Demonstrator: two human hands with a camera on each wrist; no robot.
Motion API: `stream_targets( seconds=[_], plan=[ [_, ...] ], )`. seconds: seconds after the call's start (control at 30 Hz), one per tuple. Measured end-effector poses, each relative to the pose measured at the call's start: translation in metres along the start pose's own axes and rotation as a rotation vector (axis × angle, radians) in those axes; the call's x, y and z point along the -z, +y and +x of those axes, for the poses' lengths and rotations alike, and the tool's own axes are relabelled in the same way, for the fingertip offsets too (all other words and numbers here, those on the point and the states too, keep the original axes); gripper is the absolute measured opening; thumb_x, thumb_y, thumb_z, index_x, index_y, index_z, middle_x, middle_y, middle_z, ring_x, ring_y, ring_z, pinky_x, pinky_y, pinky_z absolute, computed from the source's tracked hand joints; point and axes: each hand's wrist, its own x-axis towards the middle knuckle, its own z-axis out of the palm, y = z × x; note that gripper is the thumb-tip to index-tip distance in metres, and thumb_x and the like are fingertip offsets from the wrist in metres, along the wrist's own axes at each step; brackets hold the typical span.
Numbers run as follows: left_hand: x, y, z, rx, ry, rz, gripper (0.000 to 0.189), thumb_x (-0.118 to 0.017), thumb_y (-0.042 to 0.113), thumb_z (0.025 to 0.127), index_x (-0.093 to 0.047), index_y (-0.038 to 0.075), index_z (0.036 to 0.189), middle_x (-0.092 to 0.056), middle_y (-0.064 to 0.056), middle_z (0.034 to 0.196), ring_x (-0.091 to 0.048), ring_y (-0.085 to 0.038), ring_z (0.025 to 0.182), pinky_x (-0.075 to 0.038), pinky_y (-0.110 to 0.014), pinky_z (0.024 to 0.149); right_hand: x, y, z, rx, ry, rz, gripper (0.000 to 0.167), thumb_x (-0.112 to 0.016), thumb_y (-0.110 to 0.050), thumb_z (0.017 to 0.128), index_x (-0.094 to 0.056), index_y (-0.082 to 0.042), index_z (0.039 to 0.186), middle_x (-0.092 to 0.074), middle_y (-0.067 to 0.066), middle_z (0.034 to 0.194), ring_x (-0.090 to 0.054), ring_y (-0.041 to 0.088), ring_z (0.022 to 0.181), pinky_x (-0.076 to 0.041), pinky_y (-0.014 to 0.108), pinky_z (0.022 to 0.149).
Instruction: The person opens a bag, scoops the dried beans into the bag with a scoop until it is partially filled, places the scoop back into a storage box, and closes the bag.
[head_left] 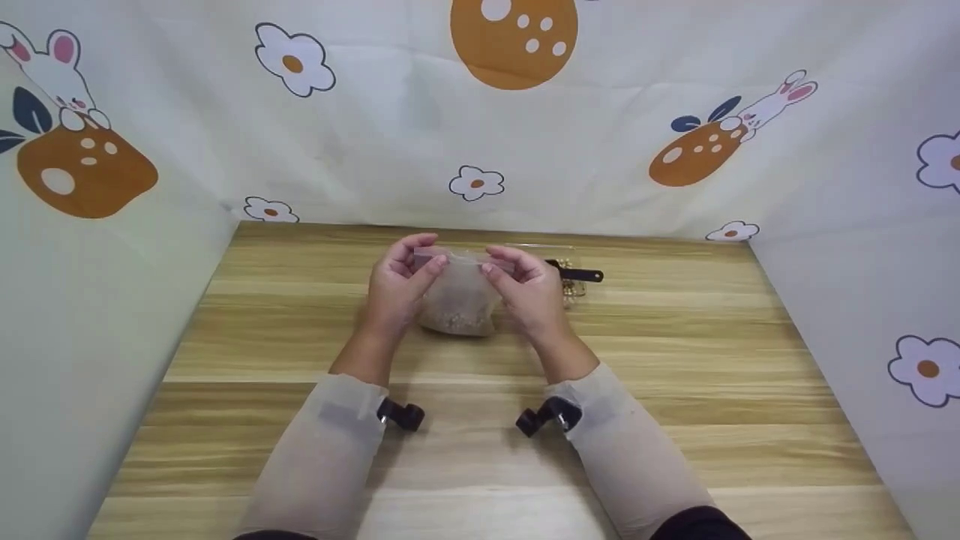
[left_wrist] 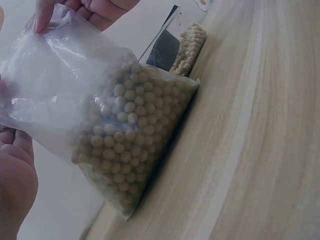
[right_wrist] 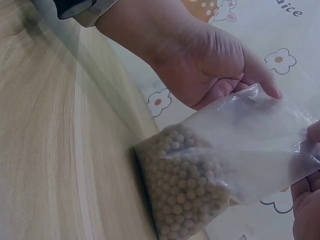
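Note:
A clear zip-top plastic bag [head_left: 459, 296] stands upright on the table, its lower half filled with small round beige soybeans [left_wrist: 132, 125]. My left hand [head_left: 397, 283] pinches the bag's top edge on the left between thumb and fingers. On the other side, my right hand [head_left: 531, 289] pinches the same top edge, thumb toward me. Between the two hands the top strip is stretched across. In the right wrist view the bag [right_wrist: 240, 145] bulges at the bottom, where the beans rest against the tabletop.
Behind my right hand is a clear container [head_left: 576, 289] with more beans in it. A black-handled utensil [head_left: 589, 275] lies across it. The wooden table [head_left: 675, 390] meets a patterned cloth [head_left: 375, 150] at the back and sides.

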Motion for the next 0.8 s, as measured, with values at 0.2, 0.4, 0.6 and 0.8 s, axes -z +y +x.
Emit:
stream_targets(
  seconds=[0.2, 0.4, 0.6, 0.8],
  plan=[
    [0.0, 0.0, -0.002, 0.025, -0.077, 0.043, 0.049, -0.086, 0.019, 0.092, -0.064, 0.008, 0.135, -0.075, -0.017, 0.131, -0.073, -0.021, 0.116, -0.062, -0.026, 0.099, -0.002, -0.002, 0.001, -0.057, -0.031, -0.022, 0.038, -0.086, -0.012, 0.091, -0.075, -0.001, 0.126, -0.082, 0.013, 0.117, -0.08, 0.018, 0.104, -0.065, 0.03, 0.093],
    [-0.002, -0.003, -0.002, 0.026, -0.078, 0.059, 0.049, -0.089, 0.018, 0.09, -0.065, 0.01, 0.132, -0.078, -0.009, 0.125, -0.075, -0.021, 0.115, -0.063, -0.028, 0.099, -0.009, -0.003, 0.004, -0.05, -0.045, -0.017, 0.038, -0.086, -0.01, 0.09, -0.075, 0.001, 0.125, -0.08, 0.019, 0.122, -0.08, 0.024, 0.11, -0.065, 0.032, 0.097],
    [-0.007, -0.002, -0.003, -0.003, -0.015, 0.03, 0.042, -0.088, 0.012, 0.089, -0.068, 0.002, 0.124, -0.079, -0.004, 0.109, -0.075, -0.018, 0.1, -0.064, -0.026, 0.089, -0.015, -0.002, 0.005, -0.025, -0.045, 0.005, 0.035, -0.088, -0.009, 0.088, -0.078, -0.002, 0.121, -0.082, 0.015, 0.116, -0.08, 0.022, 0.106, -0.066, 0.034, 0.095],
    [-0.01, 0.001, -0.004, -0.002, 0.016, 0.029, 0.035, -0.087, 0.008, 0.089, -0.071, 0.002, 0.12, -0.08, -0.001, 0.102, -0.075, -0.015, 0.095, -0.064, -0.026, 0.085, -0.017, -0.002, 0.004, -0.011, -0.023, 0.02, 0.032, -0.088, -0.006, 0.087, -0.079, 0.001, 0.118, -0.082, 0.017, 0.113, -0.081, 0.021, 0.102, -0.066, 0.034, 0.093]
  ],
)
